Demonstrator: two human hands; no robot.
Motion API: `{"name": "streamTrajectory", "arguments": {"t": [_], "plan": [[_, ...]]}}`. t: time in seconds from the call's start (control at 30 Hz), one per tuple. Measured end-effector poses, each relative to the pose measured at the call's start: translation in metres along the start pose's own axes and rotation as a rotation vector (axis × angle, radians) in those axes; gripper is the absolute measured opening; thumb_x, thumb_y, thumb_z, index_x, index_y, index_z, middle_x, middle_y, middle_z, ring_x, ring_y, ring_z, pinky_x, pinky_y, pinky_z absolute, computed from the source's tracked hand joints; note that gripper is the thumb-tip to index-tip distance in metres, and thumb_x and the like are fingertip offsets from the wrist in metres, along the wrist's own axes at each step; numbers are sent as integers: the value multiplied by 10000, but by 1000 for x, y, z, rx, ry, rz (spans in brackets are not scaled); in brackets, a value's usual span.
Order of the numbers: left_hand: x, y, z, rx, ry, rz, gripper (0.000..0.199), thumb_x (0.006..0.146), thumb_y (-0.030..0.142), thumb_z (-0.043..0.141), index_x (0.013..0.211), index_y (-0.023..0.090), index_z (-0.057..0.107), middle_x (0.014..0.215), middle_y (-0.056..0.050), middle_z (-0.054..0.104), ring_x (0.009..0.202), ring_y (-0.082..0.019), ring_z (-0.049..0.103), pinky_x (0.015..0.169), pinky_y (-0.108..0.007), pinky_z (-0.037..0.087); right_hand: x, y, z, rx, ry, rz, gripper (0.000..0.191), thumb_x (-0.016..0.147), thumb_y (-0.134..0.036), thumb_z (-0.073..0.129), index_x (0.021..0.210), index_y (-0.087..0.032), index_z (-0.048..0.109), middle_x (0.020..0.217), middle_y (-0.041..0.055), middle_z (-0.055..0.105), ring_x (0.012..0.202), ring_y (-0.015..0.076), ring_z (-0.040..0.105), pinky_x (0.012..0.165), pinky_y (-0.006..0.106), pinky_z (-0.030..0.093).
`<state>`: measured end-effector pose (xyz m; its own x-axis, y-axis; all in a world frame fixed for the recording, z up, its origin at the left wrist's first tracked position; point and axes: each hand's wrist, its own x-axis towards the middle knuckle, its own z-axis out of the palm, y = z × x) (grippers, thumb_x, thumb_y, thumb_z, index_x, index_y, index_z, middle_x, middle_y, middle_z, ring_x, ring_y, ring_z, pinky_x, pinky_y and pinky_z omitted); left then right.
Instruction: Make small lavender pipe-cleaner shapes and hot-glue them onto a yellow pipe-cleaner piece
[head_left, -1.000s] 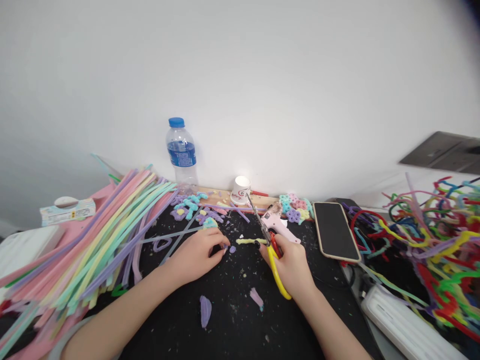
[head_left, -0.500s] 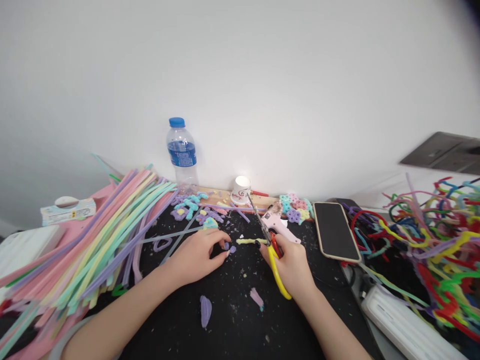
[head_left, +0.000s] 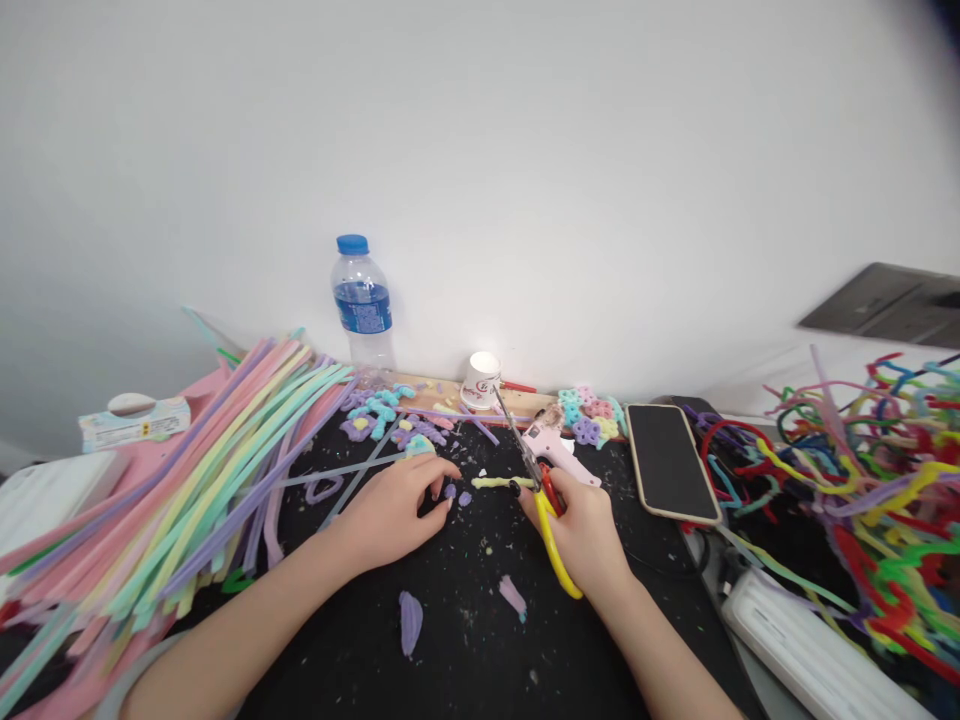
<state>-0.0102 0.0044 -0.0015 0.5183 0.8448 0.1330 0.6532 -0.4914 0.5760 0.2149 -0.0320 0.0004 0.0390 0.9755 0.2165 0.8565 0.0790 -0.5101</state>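
Observation:
My right hand [head_left: 574,525] is wrapped round scissors [head_left: 546,510] with yellow and red handles, their blades pointing up and away. By its thumb lies a short pale-yellow pipe cleaner [head_left: 499,482]; whether the thumb pinches it I cannot tell. My left hand [head_left: 401,505] rests on the black tabletop with thumb and fingers apart. Small purple fuzzy bits [head_left: 465,498] lie right beside its fingertips. Nearer to me are a purple petal-shaped piece [head_left: 410,622] and a pale lilac scrap [head_left: 514,597].
Many pastel pipe cleaners [head_left: 217,480] spread on the left; a bright tangle [head_left: 885,500] lies right. A water bottle [head_left: 363,305], paper cup [head_left: 481,380], pink glue gun [head_left: 559,450] and fuzzy flowers [head_left: 589,415] stand along the wall. A phone [head_left: 673,462] lies right of the glue gun.
My left hand's thumb and fingers have drawn slightly back to the left, leaving the small purple bits on the table. My right hand and the scissors stay almost still.

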Motion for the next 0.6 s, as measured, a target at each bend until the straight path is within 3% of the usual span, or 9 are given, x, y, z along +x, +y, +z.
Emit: {"name": "streamTrajectory", "arguments": {"t": [0.13,0.37,0.6], "plan": [[1,-3,0,-31,110,-16,181,831,216,442,961,222,568,719,14,525,598,-135,499,591,-255,405,1,0,-2,-5,44,-10,362,786,-455,505,564,-205,368,478,-66,345,450,97,343,458,209,259],[6,-14,-1,-113,277,-3,209,882,208,392,880,205,601,888,-37,611,838,-181,564,755,-299,432,6,7,-14,-126,209,118,336,750,-483,533,590,-206,431,488,-41,459,435,106,370,450,216,257],[7,-14,-5,-44,375,-52,204,874,235,416,739,187,561,724,-11,556,677,-159,522,642,-268,399,16,23,-31,-278,272,254,264,736,-462,538,741,-198,549,601,23,590,506,169,525,467,238,304]]}}
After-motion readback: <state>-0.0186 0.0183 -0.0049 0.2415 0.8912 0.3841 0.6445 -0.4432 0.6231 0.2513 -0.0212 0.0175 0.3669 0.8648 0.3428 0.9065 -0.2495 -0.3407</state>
